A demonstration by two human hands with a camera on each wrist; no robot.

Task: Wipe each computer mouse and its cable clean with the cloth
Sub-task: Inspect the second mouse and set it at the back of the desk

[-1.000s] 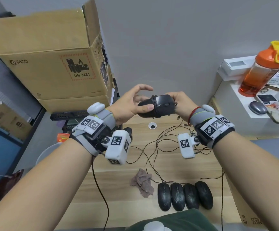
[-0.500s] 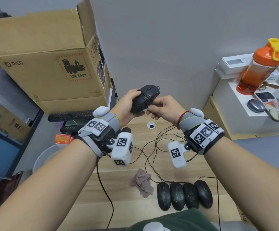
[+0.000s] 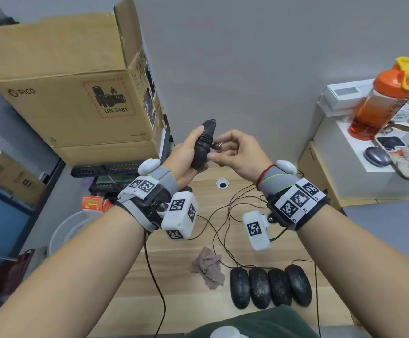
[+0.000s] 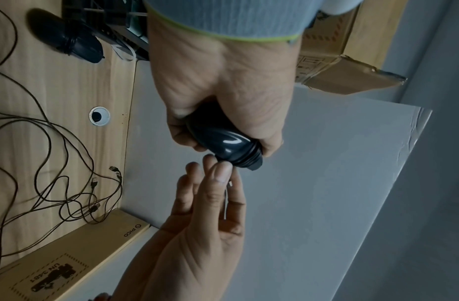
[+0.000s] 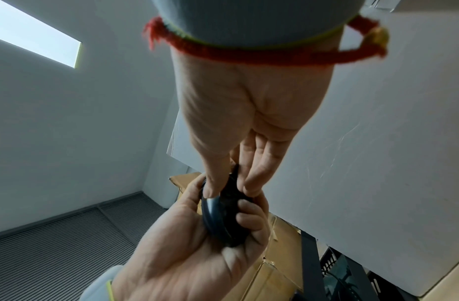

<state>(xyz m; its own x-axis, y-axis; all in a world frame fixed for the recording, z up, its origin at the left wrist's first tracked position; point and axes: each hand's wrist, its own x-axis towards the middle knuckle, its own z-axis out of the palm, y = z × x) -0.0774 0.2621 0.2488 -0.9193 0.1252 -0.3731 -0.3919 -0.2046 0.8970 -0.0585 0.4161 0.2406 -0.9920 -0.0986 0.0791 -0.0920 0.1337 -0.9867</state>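
A black mouse (image 3: 202, 147) with its cable wound round its middle is held upright above the desk, and my left hand (image 3: 186, 157) grips its lower body. My right hand (image 3: 237, 152) pinches the cable's metal plug end (image 3: 216, 145) at the mouse's side with thumb and forefinger. In the left wrist view the mouse (image 4: 223, 142) sticks out of my left fist, right fingertips (image 4: 220, 169) touching it. The right wrist view shows the mouse (image 5: 220, 215) in my left palm. A crumpled brownish cloth (image 3: 208, 267) lies on the wooden desk (image 3: 130, 289). Several black mice (image 3: 269, 286) lie side by side near the front edge.
Loose cables (image 3: 230, 215) tangle on the desk below my hands, near a cable hole (image 3: 222, 183). Another cable-wrapped mouse (image 4: 66, 38) lies at the desk's back left. A large cardboard box (image 3: 71, 93) stands back left. An orange bottle (image 3: 384, 98) and grey mouse (image 3: 376, 156) sit on the right.
The mouse has turned from lying sideways between both hands to standing upright in my left hand. My right hand left the mouse body and now pinches the cable's plug end.
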